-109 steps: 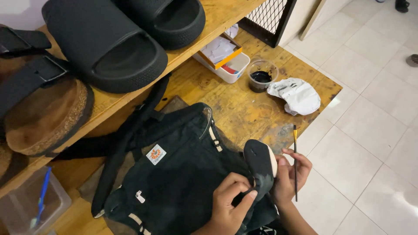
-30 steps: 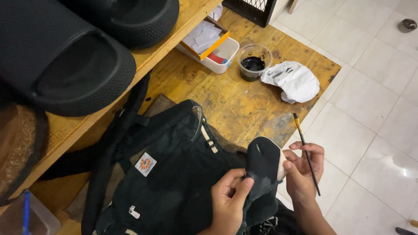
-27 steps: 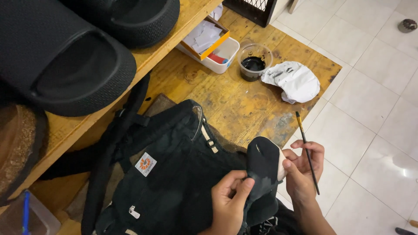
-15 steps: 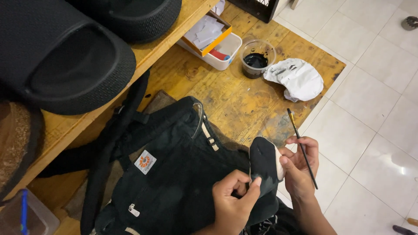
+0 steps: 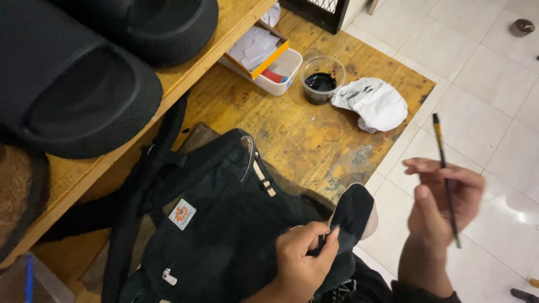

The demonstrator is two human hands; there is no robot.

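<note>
Since the earlier frame, right hand (image 5: pixel 446 202) has lifted the brush (image 5: pixel 445 177) clear of the dark shoe piece (image 5: pixel 351 216). Left hand (image 5: pixel 306 264) pinches that piece shut-fingered; right fingers are closed on the brush. Risk: a loaded tip could drip onto the black bag (image 5: pixel 224 235), or a slack pinch let the piece slip.

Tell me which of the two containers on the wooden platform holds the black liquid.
The round clear cup, beside the crumpled white cloth. The other, a white rectangular tub, holds something red and sits under a box of papers.

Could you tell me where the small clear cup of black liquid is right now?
In the head view, the small clear plastic cup of black liquid stands on the wooden platform, upper centre, between the white plastic tray and the crumpled white cloth.
</note>
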